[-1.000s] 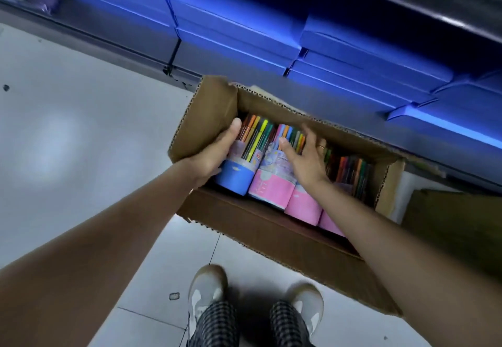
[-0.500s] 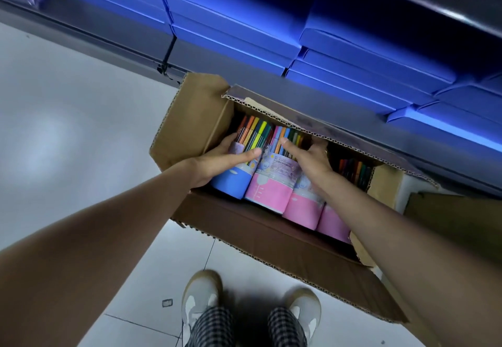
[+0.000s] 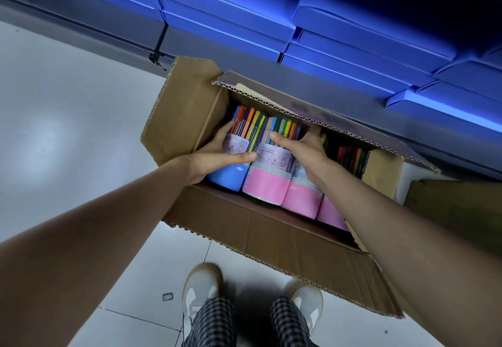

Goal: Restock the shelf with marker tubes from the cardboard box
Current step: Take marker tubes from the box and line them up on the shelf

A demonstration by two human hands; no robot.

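An open cardboard box [image 3: 271, 238] stands on the floor below the shelf and holds several clear marker tubes. My left hand [image 3: 214, 156] grips the blue-based marker tube [image 3: 228, 178] at the box's left end, thumb across its front and fingers behind it. My right hand [image 3: 304, 148] grips the neighbouring pink-based marker tube [image 3: 264, 186], thumb on its front and fingers curled behind its top. Two more pink-based tubes [image 3: 300, 202] lie to the right, partly under my right wrist. More markers [image 3: 350, 156] show deeper in the box.
The low shelf [image 3: 108, 28] ahead carries stacked blue boxes [image 3: 225, 20]. The carton's far flap [image 3: 312, 107] hangs over the tube tops. Another cardboard piece [image 3: 456, 210] sits at the right. My shoes [image 3: 201, 287] stand on the white tile floor by the carton's near flap.
My left thumb has swung across the front of the blue-based tube. My right fingers have curled deeper behind the pink-based tube. The far flap has dropped over the tubes.
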